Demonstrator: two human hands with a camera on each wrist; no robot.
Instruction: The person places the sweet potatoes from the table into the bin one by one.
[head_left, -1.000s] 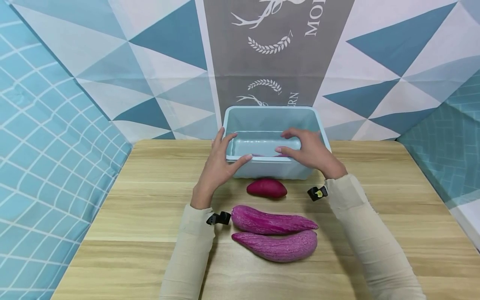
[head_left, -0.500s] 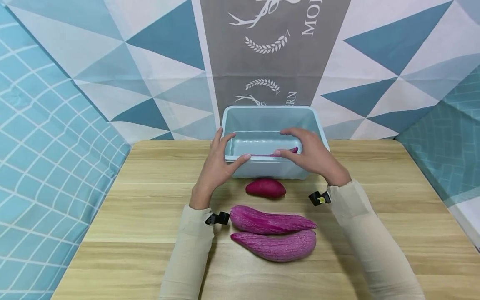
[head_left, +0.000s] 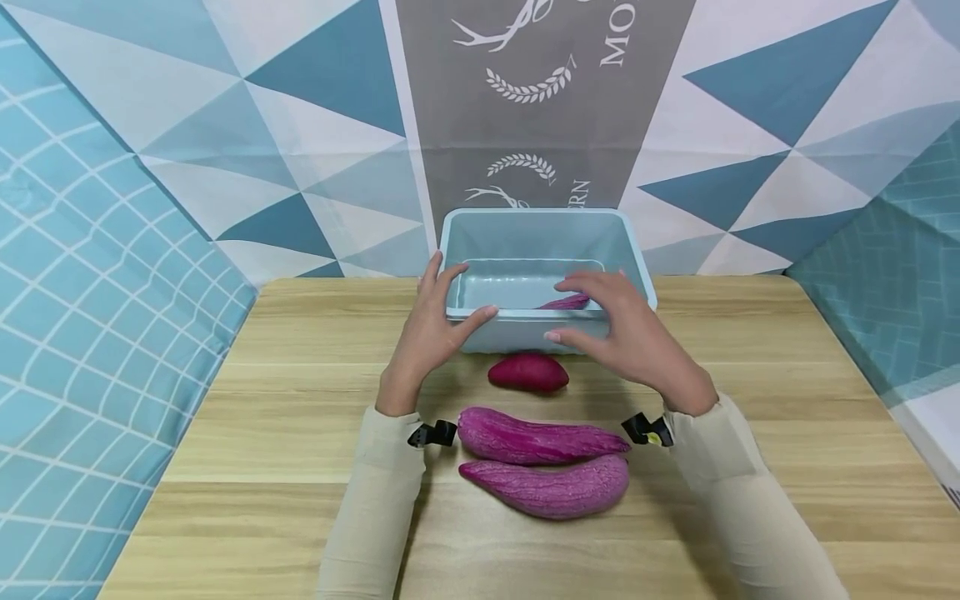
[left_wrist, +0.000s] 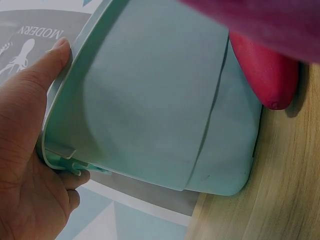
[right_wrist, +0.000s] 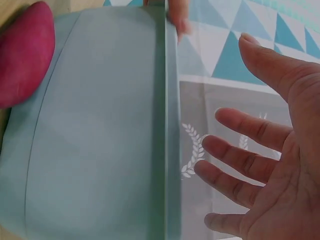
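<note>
A light-blue plastic bin stands at the far edge of the wooden table, against the patterned backdrop. The left hand grips the bin's near-left corner, thumb lying along the front rim and fingers curled over the left side; the left wrist view confirms the rim held between thumb and fingers. The right hand hovers just in front of the bin's near-right rim, fingers spread and relaxed, holding nothing; the right wrist view shows the open palm apart from the rim. One purple sweet potato lies inside the bin, only partly visible. A short reddish sweet potato rests on the table just before the bin's front wall. Two long purple sweet potatoes lie side by side nearer the person, between the cream sleeves.
</note>
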